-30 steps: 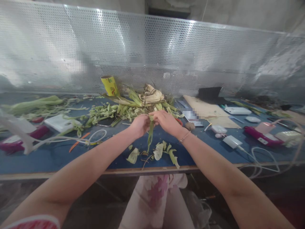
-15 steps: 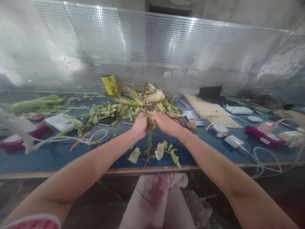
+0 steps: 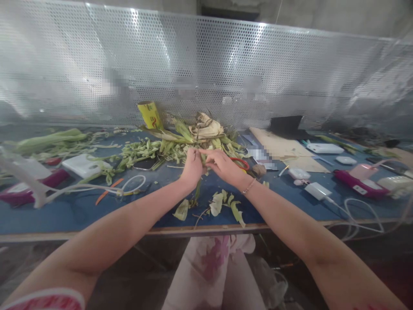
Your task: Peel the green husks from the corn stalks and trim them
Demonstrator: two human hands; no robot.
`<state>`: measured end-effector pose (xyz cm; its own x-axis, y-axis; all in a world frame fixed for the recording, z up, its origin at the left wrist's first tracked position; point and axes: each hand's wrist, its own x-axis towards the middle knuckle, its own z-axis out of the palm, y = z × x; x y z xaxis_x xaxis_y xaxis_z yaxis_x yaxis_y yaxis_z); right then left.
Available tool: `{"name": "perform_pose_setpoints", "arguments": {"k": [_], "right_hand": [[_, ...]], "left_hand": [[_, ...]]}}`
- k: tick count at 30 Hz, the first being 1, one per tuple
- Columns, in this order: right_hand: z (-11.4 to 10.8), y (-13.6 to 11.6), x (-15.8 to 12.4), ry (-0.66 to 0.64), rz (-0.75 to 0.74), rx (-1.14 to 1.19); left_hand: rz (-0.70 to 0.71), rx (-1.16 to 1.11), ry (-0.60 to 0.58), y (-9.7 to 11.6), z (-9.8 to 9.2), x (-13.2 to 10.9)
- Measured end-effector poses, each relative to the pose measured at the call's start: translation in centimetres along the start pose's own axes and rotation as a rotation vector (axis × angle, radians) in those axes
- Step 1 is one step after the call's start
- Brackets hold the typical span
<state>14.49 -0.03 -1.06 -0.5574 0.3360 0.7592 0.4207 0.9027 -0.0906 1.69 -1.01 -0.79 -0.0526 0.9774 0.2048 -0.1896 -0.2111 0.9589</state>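
Observation:
My left hand (image 3: 191, 166) and my right hand (image 3: 222, 165) meet above the blue table top (image 3: 64, 213), both pinched on a long green leaf strip (image 3: 197, 187) that hangs down between them. A thin bracelet circles my right wrist. Just behind my hands lies a heap of green and dried leaves (image 3: 190, 137). Torn leaf scraps (image 3: 222, 204) lie on the table under my hands, near the front edge.
A perforated metal screen (image 3: 206, 69) closes the back of the table. Left: a white box (image 3: 84, 165), cables, an orange stick (image 3: 105, 196), a yellow roll (image 3: 149, 115). Right: red scissors (image 3: 240, 162), cardboard (image 3: 280, 150), white chargers (image 3: 318, 190), a pink device (image 3: 353, 180).
My hands have moved slightly away from me toward the leaf heap and closer together; the hanging strip now shows less below my left hand.

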Motion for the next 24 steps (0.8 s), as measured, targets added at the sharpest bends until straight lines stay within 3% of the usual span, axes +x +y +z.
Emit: {"name": "perform_pose_setpoints", "arguments": {"k": [9, 24], "right_hand": [[-0.1, 0.3, 0.1, -0.030, -0.091, -0.013], [-0.5, 0.1, 0.1, -0.025, -0.089, -0.076]], "left_hand": [[-0.116, -0.077, 0.003, 0.7, 0.4, -0.4], [-0.198, -0.213, -0.063, 1.1, 0.3, -0.5]]}}
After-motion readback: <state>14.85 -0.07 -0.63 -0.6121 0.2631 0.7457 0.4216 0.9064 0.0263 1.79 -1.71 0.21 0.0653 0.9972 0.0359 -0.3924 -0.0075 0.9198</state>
